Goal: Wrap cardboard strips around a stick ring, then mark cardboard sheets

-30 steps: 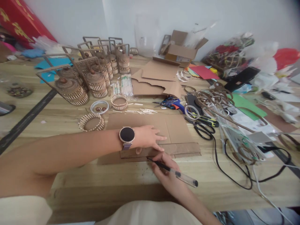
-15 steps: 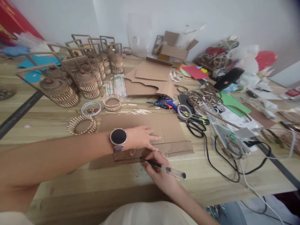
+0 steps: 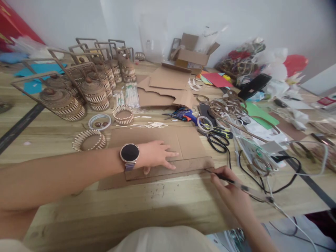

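My left hand [image 3: 156,155] lies flat with fingers spread, pressing on a narrow cardboard strip [image 3: 190,164] that rests over a larger cardboard sheet [image 3: 189,138]. A watch [image 3: 130,153] is on that wrist. My right hand [image 3: 231,189] pinches a pen [image 3: 237,184] with a clear barrel. Its tip touches down by the strip's near edge, close to the right end. A dark line runs along the strip's near side.
Black-handled scissors [image 3: 218,141], a tape roll [image 3: 204,123] and a blue glue gun [image 3: 185,114] lie beyond the sheet. Two striped rings [image 3: 89,140] sit to the left, before several woven lidded baskets [image 3: 94,94]. A black cable [image 3: 278,190] trails at right.
My right hand has slid the pen rightward along the strip's near edge, from beside my left hand to near the strip's right end. My left hand stays on the strip.
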Motion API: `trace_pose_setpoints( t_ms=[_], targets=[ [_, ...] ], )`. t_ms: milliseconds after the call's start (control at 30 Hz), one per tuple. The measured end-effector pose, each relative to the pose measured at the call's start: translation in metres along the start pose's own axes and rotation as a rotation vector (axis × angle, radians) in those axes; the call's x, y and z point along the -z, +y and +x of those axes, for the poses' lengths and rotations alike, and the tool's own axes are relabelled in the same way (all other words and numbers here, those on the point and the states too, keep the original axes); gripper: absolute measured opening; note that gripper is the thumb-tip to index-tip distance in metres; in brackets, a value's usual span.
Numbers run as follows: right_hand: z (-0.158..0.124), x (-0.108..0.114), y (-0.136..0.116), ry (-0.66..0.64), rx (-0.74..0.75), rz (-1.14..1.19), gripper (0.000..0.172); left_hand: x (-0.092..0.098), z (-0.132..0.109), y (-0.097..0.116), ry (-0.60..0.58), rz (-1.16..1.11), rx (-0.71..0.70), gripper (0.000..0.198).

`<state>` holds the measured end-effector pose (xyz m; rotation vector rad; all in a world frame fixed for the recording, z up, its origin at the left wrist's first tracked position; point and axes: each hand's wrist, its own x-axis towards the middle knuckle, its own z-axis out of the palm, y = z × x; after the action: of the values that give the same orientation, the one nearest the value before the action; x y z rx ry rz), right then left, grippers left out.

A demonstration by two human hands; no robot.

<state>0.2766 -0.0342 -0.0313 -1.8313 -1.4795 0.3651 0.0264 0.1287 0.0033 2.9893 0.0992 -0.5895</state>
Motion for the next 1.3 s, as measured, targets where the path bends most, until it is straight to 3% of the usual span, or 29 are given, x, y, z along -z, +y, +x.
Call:
trace_pose_setpoints(
  t_ms=[67, 133, 367, 467, 600, 800, 1100, 1200, 1300],
  targets=[
    [0.0, 0.01, 0.0, 0.069, -0.011, -0.019, 0.015, 0.0, 0.0, -0.001, -0.009, -0.008, -0.005, 0.103],
    [-0.003, 0.008, -0.011, 0.053, 0.004, 0.015, 0.016, -0.001, 0.001, -0.001, -0.011, -0.023, -0.004, 0.104],
    [-0.02, -0.069, -0.073, -0.301, 0.121, 0.241, 0.011, -0.002, 0.0, -0.002, -0.018, -0.083, 0.035, 0.102],
    [-0.022, -0.094, -0.084, -0.39, 0.155, 0.314, 0.007, 0.0, 0.0, -0.001, -0.008, -0.101, 0.051, 0.1],
    [-0.022, -0.107, -0.087, -0.448, 0.184, 0.351, 0.006, -0.001, 0.0, 0.0, 0.029, -0.082, 0.039, 0.098],
    [-0.02, -0.11, -0.09, -0.441, 0.253, 0.346, 0.008, -0.007, 0.001, 0.0, 0.113, -0.074, 0.031, 0.094],
    [-0.017, -0.112, -0.092, -0.43, 0.193, 0.355, 0.008, -0.006, 0.003, 0.0, 0.071, -0.024, 0.038, 0.096],
    [-0.014, -0.098, -0.081, -0.429, 0.131, 0.297, 0.01, -0.011, 0.004, -0.002, 0.087, -0.004, 0.022, 0.093],
    [-0.007, -0.067, -0.06, -0.415, 0.066, 0.186, 0.014, -0.013, 0.004, -0.004, 0.11, 0.001, 0.005, 0.095]
  ],
)
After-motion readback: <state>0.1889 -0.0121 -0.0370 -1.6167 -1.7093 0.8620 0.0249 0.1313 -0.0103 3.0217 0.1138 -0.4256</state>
